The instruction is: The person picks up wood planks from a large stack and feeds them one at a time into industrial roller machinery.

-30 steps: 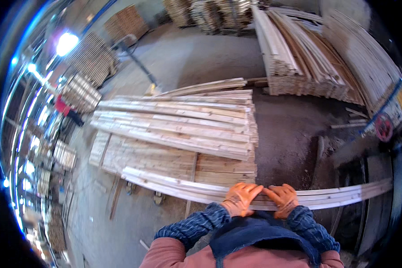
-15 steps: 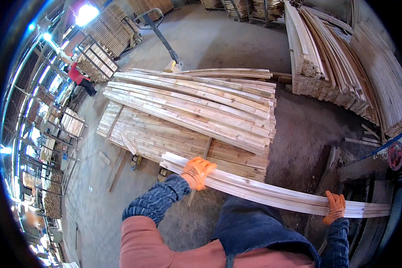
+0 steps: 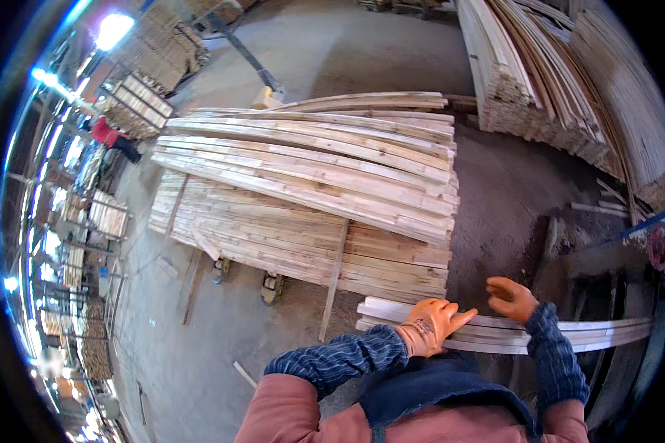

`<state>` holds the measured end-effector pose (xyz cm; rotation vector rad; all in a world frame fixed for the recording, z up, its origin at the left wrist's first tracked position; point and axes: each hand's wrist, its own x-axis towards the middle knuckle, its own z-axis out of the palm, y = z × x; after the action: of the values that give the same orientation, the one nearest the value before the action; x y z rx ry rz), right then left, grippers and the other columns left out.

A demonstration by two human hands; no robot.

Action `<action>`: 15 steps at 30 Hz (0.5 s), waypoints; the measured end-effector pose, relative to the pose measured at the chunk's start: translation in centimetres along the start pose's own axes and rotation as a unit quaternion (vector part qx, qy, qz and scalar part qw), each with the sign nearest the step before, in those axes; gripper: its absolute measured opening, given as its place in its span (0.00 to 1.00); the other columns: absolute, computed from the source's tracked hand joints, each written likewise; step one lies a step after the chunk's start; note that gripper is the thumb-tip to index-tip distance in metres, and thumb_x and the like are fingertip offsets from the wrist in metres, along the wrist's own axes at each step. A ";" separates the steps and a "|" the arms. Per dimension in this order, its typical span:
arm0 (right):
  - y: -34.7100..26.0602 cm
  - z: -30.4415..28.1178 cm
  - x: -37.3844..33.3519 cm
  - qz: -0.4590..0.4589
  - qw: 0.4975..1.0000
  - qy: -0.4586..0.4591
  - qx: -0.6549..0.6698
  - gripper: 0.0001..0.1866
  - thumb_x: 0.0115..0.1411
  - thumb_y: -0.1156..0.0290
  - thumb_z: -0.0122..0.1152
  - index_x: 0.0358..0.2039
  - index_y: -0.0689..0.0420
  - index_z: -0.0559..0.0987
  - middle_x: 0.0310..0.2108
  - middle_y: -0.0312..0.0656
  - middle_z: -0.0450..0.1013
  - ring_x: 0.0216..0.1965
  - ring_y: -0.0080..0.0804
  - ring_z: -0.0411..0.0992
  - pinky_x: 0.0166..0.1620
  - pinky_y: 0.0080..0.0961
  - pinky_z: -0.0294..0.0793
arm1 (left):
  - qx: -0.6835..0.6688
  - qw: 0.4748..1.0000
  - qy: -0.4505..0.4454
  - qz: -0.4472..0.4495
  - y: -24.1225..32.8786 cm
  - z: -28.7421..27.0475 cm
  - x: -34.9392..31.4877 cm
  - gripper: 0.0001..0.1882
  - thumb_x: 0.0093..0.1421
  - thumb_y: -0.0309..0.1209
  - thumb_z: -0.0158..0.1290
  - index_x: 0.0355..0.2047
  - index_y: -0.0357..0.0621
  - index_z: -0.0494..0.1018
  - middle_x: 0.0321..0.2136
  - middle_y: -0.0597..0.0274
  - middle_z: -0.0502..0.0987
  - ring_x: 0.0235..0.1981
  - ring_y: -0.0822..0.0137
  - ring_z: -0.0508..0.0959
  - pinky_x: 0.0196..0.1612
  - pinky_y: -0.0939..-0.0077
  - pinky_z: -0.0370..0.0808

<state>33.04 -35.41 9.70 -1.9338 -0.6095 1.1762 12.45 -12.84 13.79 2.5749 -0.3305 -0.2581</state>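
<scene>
A bundle of long pale wooden strips (image 3: 584, 338) runs in front of my body and off toward the right edge. My left hand (image 3: 430, 326), in an orange glove, is closed over the bundle near its left end, with one digit sticking out to the right. My right hand (image 3: 512, 298), gloved the same way, is raised just beyond the strips, fingers apart and holding nothing. Beyond my hands lies a wide stack of wooden boards (image 3: 310, 162), its upper layers set askew on a lower layer (image 3: 273, 236).
A narrow batten (image 3: 335, 280) lies across the lower boards. A pallet jack handle (image 3: 244, 55) rises behind the stack. Tall piles of strips (image 3: 524, 81) stand at the far right. A person in red (image 3: 111, 136) is by racks at the far left.
The strips have slid to the right, and my left hand has moved right with them. My right hand has let go and shifted left, away from the strips' right part.
</scene>
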 end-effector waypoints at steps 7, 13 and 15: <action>4.7 2.3 13.7 0.046 0.990 0.019 0.131 0.42 0.59 0.61 0.73 0.69 0.63 0.65 0.66 0.54 0.67 0.66 0.47 0.67 0.66 0.38 0.69 | -0.396 0.916 0.000 -0.065 -9.7 -0.1 -2.6 0.33 0.56 0.35 0.67 0.61 0.42 0.71 0.46 0.49 0.82 0.47 0.59 0.83 0.52 0.62 0.79; 6.3 6.4 25.4 0.200 0.942 0.121 0.243 0.52 0.59 0.55 0.74 0.73 0.65 0.55 0.73 0.58 0.56 0.72 0.48 0.58 0.69 0.39 0.63 | -0.535 0.749 0.101 -0.378 -27.5 8.3 -7.7 0.32 0.66 0.41 0.61 0.67 0.46 0.64 0.54 0.53 0.79 0.53 0.60 0.79 0.58 0.61 0.75; 9.7 7.9 29.2 0.218 0.921 0.171 0.275 0.53 0.58 0.53 0.74 0.73 0.64 0.55 0.71 0.58 0.59 0.71 0.47 0.59 0.70 0.41 0.61 | -0.674 0.577 0.165 -0.432 -32.3 7.8 -7.7 0.41 0.67 0.51 0.57 0.72 0.48 0.55 0.64 0.51 0.70 0.63 0.53 0.72 0.67 0.55 0.66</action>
<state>39.41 -17.04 -15.38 -1.7479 0.3342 1.0771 9.07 12.47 -8.79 0.9540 0.9719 -0.2044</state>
